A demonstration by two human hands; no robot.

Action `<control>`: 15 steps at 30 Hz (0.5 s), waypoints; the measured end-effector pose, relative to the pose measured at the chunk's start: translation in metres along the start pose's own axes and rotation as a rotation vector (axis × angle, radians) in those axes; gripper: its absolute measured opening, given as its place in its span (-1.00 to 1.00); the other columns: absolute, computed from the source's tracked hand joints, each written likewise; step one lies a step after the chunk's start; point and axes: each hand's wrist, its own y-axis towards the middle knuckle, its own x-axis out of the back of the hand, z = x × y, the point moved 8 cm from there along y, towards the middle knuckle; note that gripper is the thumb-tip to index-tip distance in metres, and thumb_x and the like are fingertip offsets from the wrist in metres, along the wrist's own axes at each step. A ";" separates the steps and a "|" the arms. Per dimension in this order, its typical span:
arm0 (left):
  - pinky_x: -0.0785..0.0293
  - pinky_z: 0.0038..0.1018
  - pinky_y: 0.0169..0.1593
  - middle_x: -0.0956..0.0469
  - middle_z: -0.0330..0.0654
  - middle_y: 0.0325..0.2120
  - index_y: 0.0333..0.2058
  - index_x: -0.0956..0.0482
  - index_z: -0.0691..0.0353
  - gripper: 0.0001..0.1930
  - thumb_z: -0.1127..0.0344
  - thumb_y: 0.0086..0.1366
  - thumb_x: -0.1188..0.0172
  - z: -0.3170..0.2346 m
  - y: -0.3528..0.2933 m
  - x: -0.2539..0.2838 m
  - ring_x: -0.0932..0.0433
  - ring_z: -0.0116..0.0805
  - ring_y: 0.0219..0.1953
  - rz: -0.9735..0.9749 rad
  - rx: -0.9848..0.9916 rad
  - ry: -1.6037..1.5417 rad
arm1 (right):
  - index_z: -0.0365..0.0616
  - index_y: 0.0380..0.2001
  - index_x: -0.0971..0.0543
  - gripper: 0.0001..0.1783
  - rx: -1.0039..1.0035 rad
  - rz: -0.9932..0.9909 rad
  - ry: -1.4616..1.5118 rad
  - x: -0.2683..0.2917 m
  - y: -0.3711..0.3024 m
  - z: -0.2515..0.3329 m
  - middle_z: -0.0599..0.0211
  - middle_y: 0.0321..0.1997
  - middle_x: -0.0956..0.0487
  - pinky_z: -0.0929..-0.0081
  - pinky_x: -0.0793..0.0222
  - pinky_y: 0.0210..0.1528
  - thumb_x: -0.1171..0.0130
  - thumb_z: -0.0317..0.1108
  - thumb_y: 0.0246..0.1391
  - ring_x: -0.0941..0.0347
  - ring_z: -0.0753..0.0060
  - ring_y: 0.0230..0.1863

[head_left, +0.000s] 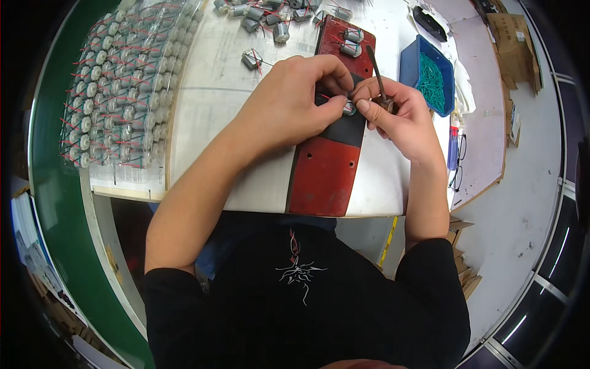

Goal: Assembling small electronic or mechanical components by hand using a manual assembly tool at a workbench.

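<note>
My left hand (299,98) is closed around a small motor (349,108), mostly hidden by the fingers, over the black band (342,131) of a long red board. Thumb and fingertips of my right hand (396,111) are pinched together at the motor's end; whatever sits between those tips is too small to make out. A slim dark metal tool (376,74) rests within the right hand and points away from me. Farther up the board (322,184) lie two small motors (351,44) with red wires.
Clear plastic trays (123,92) of wired motors stand at left. Loose silver motors (281,32) lie at the back, with a single motor (252,59) nearer. A blue bin (452,92) of green wire-like pieces stands right, near a screwdriver (453,150) and glasses (461,163).
</note>
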 end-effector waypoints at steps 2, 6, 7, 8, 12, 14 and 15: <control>-0.53 -0.45 -0.12 -0.68 -0.18 -0.35 -0.21 -0.63 0.31 -0.80 0.40 0.19 -0.33 0.005 0.000 -0.001 -0.65 -0.36 -0.25 0.010 0.049 -0.047 | -0.23 -0.21 -0.65 -0.82 -0.011 -0.014 -0.016 0.000 0.000 0.000 0.55 -0.41 -0.58 0.78 -0.13 -0.59 -0.39 -0.36 0.21 -0.37 0.82 -0.54; -0.53 -0.48 -0.17 -0.66 -0.19 -0.38 -0.22 -0.63 0.32 -0.80 0.41 0.17 -0.33 -0.001 0.000 -0.002 -0.63 -0.39 -0.28 0.009 -0.095 0.021 | -0.21 -0.20 -0.67 -0.83 -0.038 -0.044 0.009 0.000 0.000 -0.003 0.58 -0.45 -0.58 0.78 -0.14 -0.59 -0.40 -0.37 0.20 -0.36 0.82 -0.57; -0.53 -0.49 -0.17 -0.66 -0.18 -0.38 -0.23 -0.63 0.31 -0.80 0.42 0.16 -0.33 -0.003 -0.001 -0.001 -0.63 -0.40 -0.28 0.011 -0.127 0.087 | -0.21 -0.20 -0.67 -0.83 -0.035 -0.059 0.004 -0.001 0.000 -0.002 0.58 -0.45 -0.58 0.78 -0.14 -0.59 -0.40 -0.38 0.20 -0.36 0.82 -0.58; -0.53 -0.50 -0.17 -0.65 -0.18 -0.38 -0.24 -0.63 0.31 -0.81 0.42 0.15 -0.34 -0.006 -0.002 0.000 -0.63 -0.41 -0.28 0.014 -0.160 0.152 | -0.21 -0.19 -0.67 -0.83 -0.033 -0.075 -0.002 -0.002 0.000 -0.001 0.58 -0.45 -0.58 0.78 -0.14 -0.59 -0.40 -0.38 0.20 -0.35 0.82 -0.59; -0.53 -0.48 -0.18 -0.65 -0.17 -0.39 -0.27 -0.62 0.31 -0.82 0.43 0.13 -0.34 -0.004 -0.001 -0.002 -0.62 -0.41 -0.30 0.061 -0.139 0.157 | -0.21 -0.18 -0.68 -0.81 -0.028 -0.095 -0.024 -0.002 -0.001 0.001 0.58 -0.46 -0.59 0.79 -0.14 -0.59 -0.41 -0.37 0.20 -0.35 0.82 -0.60; -0.53 -0.47 -0.17 -0.64 -0.17 -0.39 -0.28 -0.62 0.31 -0.82 0.44 0.12 -0.34 0.002 -0.001 -0.005 -0.62 -0.40 -0.30 0.086 -0.103 0.124 | -0.21 -0.17 -0.68 -0.81 -0.035 -0.094 -0.027 -0.003 0.000 0.000 0.58 -0.46 -0.59 0.79 -0.14 -0.59 -0.41 -0.37 0.20 -0.34 0.82 -0.61; -0.53 -0.44 -0.17 -0.64 -0.17 -0.40 -0.30 -0.63 0.29 -0.83 0.42 0.12 -0.36 0.000 0.000 -0.004 -0.62 -0.37 -0.30 0.039 -0.137 0.121 | -0.21 -0.17 -0.68 -0.80 -0.031 -0.101 -0.036 -0.002 0.000 0.000 0.58 -0.46 -0.59 0.79 -0.14 -0.59 -0.41 -0.37 0.20 -0.34 0.82 -0.61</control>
